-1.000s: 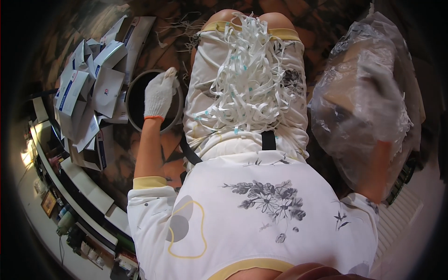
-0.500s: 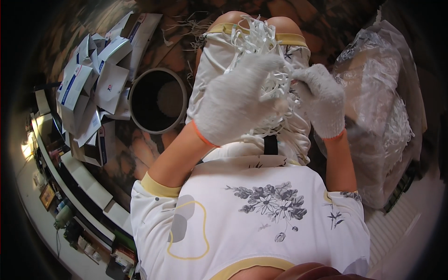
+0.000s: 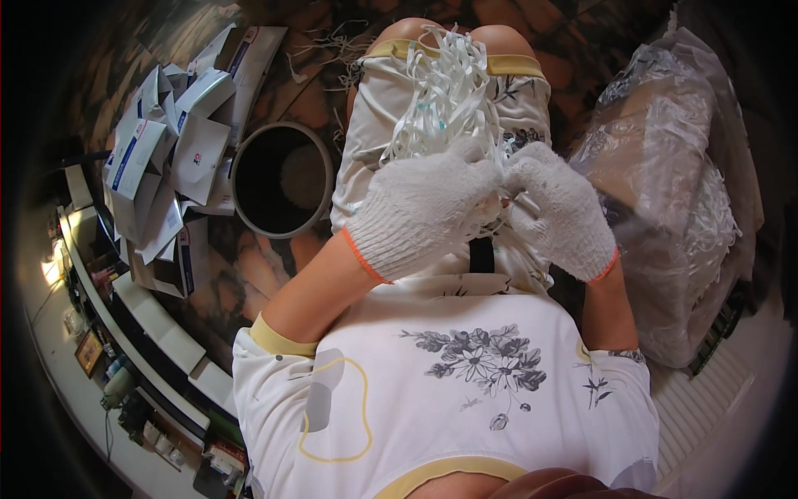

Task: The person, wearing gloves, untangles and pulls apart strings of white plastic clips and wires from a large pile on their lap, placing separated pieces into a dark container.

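Observation:
A bundle of thin white strips point(image 3: 445, 91) lies across my lap and hangs toward my knees. My left hand point(image 3: 428, 204), in a white knit glove with an orange cuff, is closed at the near end of the bundle. Right against it, my right hand point(image 3: 561, 208) wears the same kind of glove, and its fingers are pinched together where the strips narrow. The gloves partly hide what lies between the fingertips.
A round dark bin with a pale rim point(image 3: 239, 187) stands on the floor to the left, beside a heap of white-and-blue cardboard boxes point(image 3: 137, 166). At right is a large clear plastic bag point(image 3: 665, 166) with more white strips inside. Loose strips point(image 3: 337, 54) lie beyond the bin.
Both hands have drawn nearer to my body and come together. The strips, spread beneath the blurred left hand before, now run in a more gathered bundle beyond the hands.

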`<state>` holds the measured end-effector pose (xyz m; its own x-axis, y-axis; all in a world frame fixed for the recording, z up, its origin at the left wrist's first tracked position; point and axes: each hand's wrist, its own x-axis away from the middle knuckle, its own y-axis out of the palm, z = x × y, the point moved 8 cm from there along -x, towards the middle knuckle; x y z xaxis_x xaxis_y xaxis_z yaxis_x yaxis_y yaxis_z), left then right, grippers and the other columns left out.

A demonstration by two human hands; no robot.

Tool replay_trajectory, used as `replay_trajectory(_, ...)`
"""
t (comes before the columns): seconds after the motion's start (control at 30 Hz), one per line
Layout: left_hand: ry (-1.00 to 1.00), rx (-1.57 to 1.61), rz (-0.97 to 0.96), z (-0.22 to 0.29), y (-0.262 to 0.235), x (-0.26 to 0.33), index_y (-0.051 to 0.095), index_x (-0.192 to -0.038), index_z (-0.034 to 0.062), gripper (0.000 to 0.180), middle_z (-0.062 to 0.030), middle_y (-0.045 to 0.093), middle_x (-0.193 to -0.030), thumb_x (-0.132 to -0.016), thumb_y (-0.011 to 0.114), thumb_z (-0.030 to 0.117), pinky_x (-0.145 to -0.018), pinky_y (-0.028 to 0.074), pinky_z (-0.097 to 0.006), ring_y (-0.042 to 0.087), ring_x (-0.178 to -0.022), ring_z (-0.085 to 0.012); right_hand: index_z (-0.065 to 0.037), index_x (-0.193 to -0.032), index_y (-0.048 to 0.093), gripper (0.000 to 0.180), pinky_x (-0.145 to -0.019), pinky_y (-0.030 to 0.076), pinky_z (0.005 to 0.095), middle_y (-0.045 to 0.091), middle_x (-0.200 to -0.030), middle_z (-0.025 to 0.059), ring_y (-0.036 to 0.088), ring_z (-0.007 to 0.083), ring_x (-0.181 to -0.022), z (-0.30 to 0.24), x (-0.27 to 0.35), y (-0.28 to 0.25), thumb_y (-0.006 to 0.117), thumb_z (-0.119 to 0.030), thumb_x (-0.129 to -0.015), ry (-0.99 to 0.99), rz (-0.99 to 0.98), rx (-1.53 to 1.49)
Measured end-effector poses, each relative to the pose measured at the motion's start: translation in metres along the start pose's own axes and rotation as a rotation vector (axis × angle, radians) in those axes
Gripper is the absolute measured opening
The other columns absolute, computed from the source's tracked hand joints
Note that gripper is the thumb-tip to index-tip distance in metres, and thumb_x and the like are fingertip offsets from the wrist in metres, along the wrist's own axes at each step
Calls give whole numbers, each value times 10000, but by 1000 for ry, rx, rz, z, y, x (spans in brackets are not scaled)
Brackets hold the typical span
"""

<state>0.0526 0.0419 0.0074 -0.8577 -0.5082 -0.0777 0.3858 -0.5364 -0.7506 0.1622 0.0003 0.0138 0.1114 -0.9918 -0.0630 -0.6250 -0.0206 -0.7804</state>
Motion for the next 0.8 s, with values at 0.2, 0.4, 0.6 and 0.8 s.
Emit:
replay_trajectory(0.2,66,167,100,4,-12,6,598,-967,104,123,-82,584,-817,-856,572,58,-638,486,-348,618,-724,-277,-35,-813,580,59,-804,491,330,604,-983,109,619,239,-914,-3,2,-17,625,-28,-774,9,59,-320)
replay_trajectory(0.4,83,406,62,9,0,8,592,-982,33,126,-106,600,-819,-888,571,115,-664,485,-326,612,-722,-291,-53,-933,575,74,-920,466,324,593,-1185,132,545,227,-1149,-5,1,-6,604,-116,-906,140,122,-1360)
replay_trajectory(0.6,-34,779,-222,13,19,26,566,-925,7,151,-71,569,-771,-916,515,148,-678,444,-263,510,-686,-174,-107,-742,412,299,-533,310,252,364,-672,-42,320,101,-533,-3,-1,-34,542,-252,-969,113,114,-1873)
replay_trajectory(0.8,-147,828,-302,-9,29,58,509,-836,24,186,-20,473,-716,-948,452,161,-658,404,-230,424,-676,-111,-125,-672,356,282,-470,237,269,291,-611,-25,255,100,-508,96,9,-128,420,-129,-946,-29,499,-1967)
